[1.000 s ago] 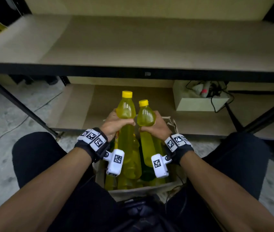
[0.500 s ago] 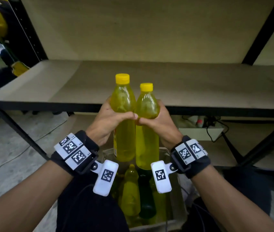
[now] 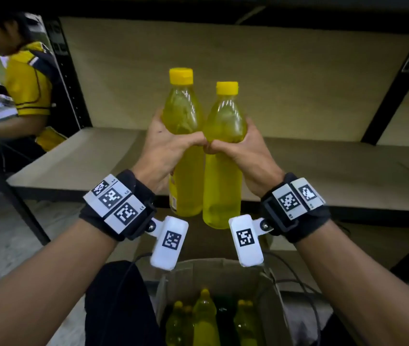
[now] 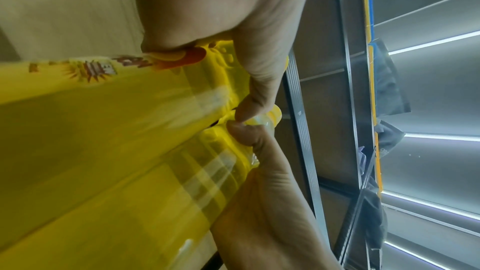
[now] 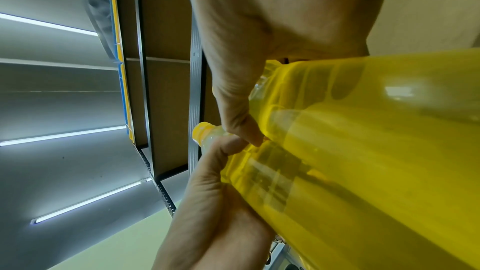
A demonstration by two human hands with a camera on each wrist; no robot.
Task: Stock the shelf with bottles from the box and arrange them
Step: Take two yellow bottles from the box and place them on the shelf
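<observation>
Two clear bottles of yellow liquid with yellow caps stand upright side by side in the air, in front of the bare shelf board [image 3: 323, 166]. My left hand [image 3: 166, 146] grips the taller-standing left bottle [image 3: 182, 116] round its waist. My right hand [image 3: 241, 146] grips the right bottle [image 3: 223, 176] the same way, and the two thumbs touch. Both bottle bases hang over the shelf's front edge. In the left wrist view my left hand [image 4: 233, 17] wraps the labelled left bottle [image 4: 103, 110]. In the right wrist view my right hand [image 5: 259, 28] wraps the right bottle [image 5: 376, 100].
An open cardboard box [image 3: 223, 268] between my knees holds several more yellow bottles [image 3: 204, 315]. A person in a yellow shirt [image 3: 28, 83] stands at the left beyond the black shelf upright [image 3: 71, 71]. Another upright [image 3: 393, 96] bounds the bay at the right.
Both hands have lifted their bottles out of the box and up to shelf level, keeping them side by side. My view has tilted up, from the lower shelf to the bay above it.
</observation>
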